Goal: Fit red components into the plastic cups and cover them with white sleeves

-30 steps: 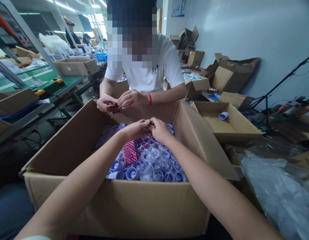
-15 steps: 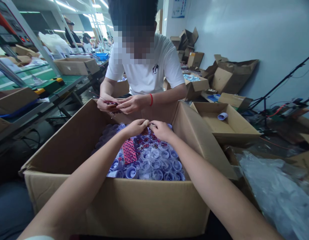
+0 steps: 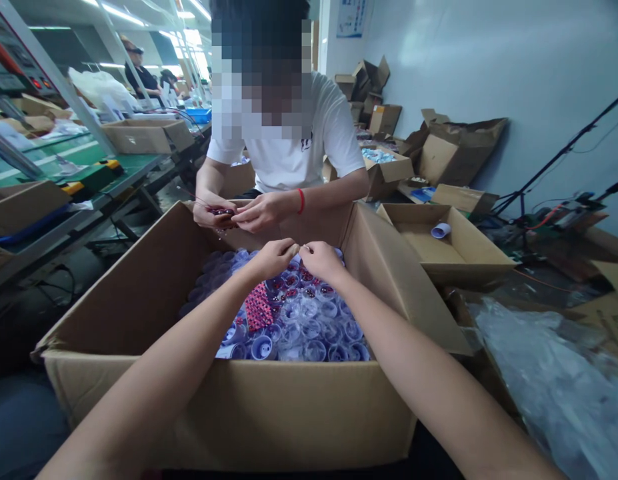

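My left hand point(image 3: 279, 257) and my right hand point(image 3: 319, 259) meet above the middle of a large cardboard box point(image 3: 229, 407). Both are closed, fingertips pinched together and nearly touching; whatever sits between them is too small or hidden to name. Below them the box holds many pale purple plastic cups point(image 3: 263, 347), several in clear wrapping. A pink-and-dark patterned sheet point(image 3: 259, 307) lies on the cups, just below my left wrist. Small dark red round pieces point(image 3: 291, 292) are scattered in the cups near my hands.
Across the box sits a co-worker in a white shirt point(image 3: 283, 160), whose hands point(image 3: 239, 215) hold dark red pieces over the far edge. To the right are a shallow carton point(image 3: 463, 267) with one purple cup point(image 3: 441, 231), and clear plastic bags point(image 3: 543, 373). A green workbench point(image 3: 139, 167) runs along the left.
The view has shifted slightly. My two hands stay pinched together over the box, with only a small shift of the fingers. The co-worker's hands have barely moved.
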Action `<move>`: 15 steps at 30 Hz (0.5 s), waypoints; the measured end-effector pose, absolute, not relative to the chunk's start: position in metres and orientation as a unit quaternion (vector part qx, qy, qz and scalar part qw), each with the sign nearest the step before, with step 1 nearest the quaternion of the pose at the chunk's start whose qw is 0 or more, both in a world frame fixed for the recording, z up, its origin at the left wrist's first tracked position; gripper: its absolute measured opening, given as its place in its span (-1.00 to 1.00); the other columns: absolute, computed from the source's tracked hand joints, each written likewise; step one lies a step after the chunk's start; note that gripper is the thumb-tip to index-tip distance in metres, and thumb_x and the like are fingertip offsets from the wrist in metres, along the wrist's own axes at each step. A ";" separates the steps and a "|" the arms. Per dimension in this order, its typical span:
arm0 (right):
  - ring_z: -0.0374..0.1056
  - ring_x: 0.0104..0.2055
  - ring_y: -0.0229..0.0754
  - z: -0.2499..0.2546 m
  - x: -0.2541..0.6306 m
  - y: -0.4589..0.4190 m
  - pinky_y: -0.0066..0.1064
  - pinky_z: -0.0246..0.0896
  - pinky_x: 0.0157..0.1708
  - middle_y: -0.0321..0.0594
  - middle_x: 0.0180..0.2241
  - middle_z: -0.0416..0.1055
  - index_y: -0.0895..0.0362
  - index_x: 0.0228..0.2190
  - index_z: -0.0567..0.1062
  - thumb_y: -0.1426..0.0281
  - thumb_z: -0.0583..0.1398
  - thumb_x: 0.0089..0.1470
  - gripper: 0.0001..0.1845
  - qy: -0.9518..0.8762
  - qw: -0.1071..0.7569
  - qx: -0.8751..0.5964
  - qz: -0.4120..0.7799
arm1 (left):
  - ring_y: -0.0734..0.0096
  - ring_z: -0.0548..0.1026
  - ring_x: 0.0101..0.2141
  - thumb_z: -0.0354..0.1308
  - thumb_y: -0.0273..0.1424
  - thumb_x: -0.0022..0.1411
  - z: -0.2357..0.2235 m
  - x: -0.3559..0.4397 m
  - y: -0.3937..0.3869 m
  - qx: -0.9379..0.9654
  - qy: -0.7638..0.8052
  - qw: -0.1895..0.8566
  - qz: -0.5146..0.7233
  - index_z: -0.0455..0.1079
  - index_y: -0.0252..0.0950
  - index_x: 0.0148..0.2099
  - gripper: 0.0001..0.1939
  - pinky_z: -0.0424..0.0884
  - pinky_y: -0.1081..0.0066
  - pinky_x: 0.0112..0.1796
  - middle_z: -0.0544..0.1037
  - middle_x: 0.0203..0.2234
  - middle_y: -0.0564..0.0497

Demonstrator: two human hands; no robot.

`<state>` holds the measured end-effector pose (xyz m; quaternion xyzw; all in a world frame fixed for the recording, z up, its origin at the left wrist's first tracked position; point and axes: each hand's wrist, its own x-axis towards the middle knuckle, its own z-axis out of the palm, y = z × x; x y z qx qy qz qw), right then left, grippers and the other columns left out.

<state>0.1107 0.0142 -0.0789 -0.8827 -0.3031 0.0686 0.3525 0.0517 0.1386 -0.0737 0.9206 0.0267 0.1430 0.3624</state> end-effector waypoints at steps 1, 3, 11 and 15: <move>0.39 -0.38 -0.14 -0.080 0.111 0.015 -0.45 0.10 -0.41 -0.08 -0.46 0.51 0.17 -0.52 0.54 0.32 0.00 0.08 -0.63 -0.291 0.351 -0.887 0.074 | 0.54 0.12 -0.59 0.00 -0.37 0.11 -0.074 0.052 0.138 0.920 0.027 0.360 0.153 0.11 -0.27 -0.61 -0.72 0.01 0.50 -0.54 0.18 -0.71 0.14; 0.41 -0.34 -0.11 -0.082 0.111 0.016 -0.43 0.13 -0.39 -0.03 -0.46 0.51 0.18 -0.50 0.55 0.28 -0.03 0.10 -0.58 -0.276 0.343 -0.893 0.092 | 0.53 0.12 -0.59 0.01 -0.37 0.11 -0.075 0.052 0.137 0.918 0.030 0.360 0.164 0.12 -0.27 -0.61 -0.73 0.01 0.50 -0.55 0.18 -0.70 0.14; 0.34 -0.08 0.02 -0.091 0.125 0.010 -0.21 0.17 -0.12 -0.03 -0.14 0.46 0.11 -0.15 0.46 0.32 0.09 -0.01 -0.64 -0.256 0.266 -0.927 0.067 | 0.54 0.24 -0.71 0.30 -0.35 -0.23 -0.103 0.050 0.164 0.859 0.143 0.459 -0.175 0.31 -0.27 -0.58 -0.80 0.15 0.54 -0.62 0.33 -0.73 0.12; 0.31 -0.03 0.04 -0.092 0.123 0.010 -0.15 0.15 -0.07 -0.05 -0.10 0.44 0.09 -0.07 0.41 0.32 0.07 0.00 -0.58 -0.273 0.270 -0.921 0.068 | 0.49 0.19 -0.79 0.37 -0.30 -0.33 -0.148 0.039 0.207 0.814 0.266 0.496 -0.143 0.20 -0.27 -0.66 -0.64 0.12 0.50 -0.71 0.14 -0.86 0.18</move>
